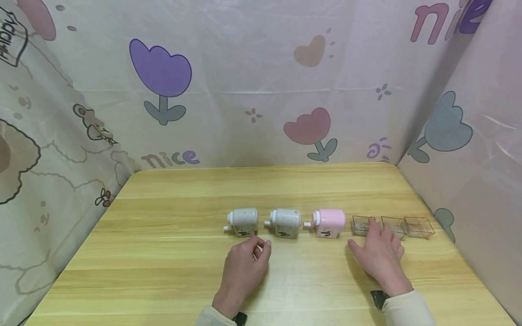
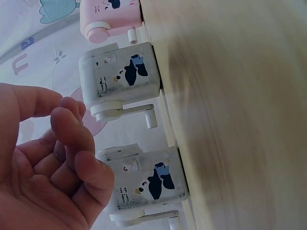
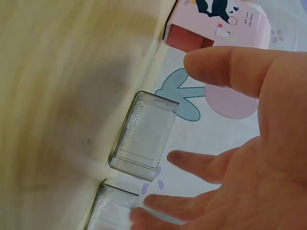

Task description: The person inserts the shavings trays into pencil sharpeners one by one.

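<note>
Three crank pencil sharpeners stand in a row: a left grey-white sharpener (image 1: 244, 219), a middle grey-white sharpener (image 1: 287, 219) and a pink sharpener (image 1: 331, 219). Right of them lie three clear drawers: the nearest drawer (image 1: 360, 230), a middle drawer (image 1: 396, 222) and an end drawer (image 1: 420, 226). My left hand (image 1: 243, 267), fingers loosely bent and holding nothing, hovers before the two grey-white sharpeners. With fingers spread, my right hand (image 1: 381, 258) is over the drawers; the right wrist view shows a gap between its fingertips and the nearest drawer (image 3: 146, 132), which contains pale shavings.
All of it is on a wooden table (image 1: 163, 253). A patterned cloth (image 1: 228, 90) hangs behind the table and along both sides. In the right wrist view, the pink sharpener's drawer slot (image 3: 187, 38) is a hollow opening.
</note>
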Motion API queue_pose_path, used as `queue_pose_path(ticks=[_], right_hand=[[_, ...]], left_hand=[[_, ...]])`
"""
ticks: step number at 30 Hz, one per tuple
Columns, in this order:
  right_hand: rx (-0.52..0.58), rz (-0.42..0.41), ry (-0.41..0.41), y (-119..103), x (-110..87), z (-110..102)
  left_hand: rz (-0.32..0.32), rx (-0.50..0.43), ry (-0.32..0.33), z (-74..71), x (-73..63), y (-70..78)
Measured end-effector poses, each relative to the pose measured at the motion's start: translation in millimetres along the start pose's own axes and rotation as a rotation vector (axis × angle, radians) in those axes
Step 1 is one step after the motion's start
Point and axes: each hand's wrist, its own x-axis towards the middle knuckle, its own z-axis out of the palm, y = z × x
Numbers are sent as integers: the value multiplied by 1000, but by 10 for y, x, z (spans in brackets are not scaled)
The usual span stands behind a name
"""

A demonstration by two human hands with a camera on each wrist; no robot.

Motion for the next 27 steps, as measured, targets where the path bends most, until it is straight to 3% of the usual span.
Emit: queue_pose_path(ticks=[19,27], right_hand=[[8,-72,92,-24,-11,34],[-20,-121,23,-10,13,13]], left_hand=[[-5,5,4,-4,6,2],[-10,38,33,3,6,-1]])
